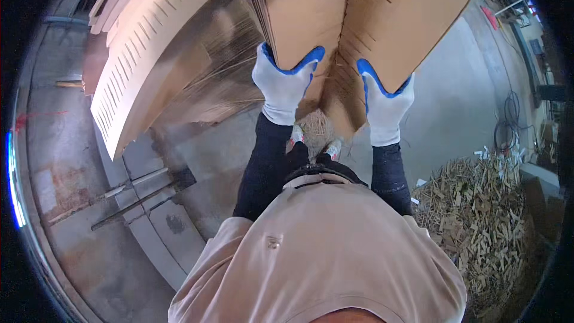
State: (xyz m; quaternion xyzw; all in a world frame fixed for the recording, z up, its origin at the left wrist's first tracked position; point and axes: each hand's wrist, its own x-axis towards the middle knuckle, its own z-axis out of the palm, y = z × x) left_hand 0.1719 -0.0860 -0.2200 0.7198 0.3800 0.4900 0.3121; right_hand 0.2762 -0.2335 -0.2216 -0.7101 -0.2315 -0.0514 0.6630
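Both of my hands wear white gloves with blue palms and hold brown cardboard at the top middle. My left hand (281,84) is closed around the lower edge of a stack of cardboard sheets (308,12), its thumb on the face towards the right. Layered edges show along that stack's left side. My right hand (387,101) grips the lower edge of another cardboard panel (418,18), thumb on its left face. The two meet in a V with a row of short slits near the fold. Most of my fingers are hidden behind the cardboard.
A large pile of slotted cardboard sheets (149,42) leans at the upper left. Cardboard scraps (478,221) heap on the floor at right, and more shreds (315,127) lie by my shoes. Flat strips (158,239) lie on the left floor. A coiled cable (507,125) is at far right.
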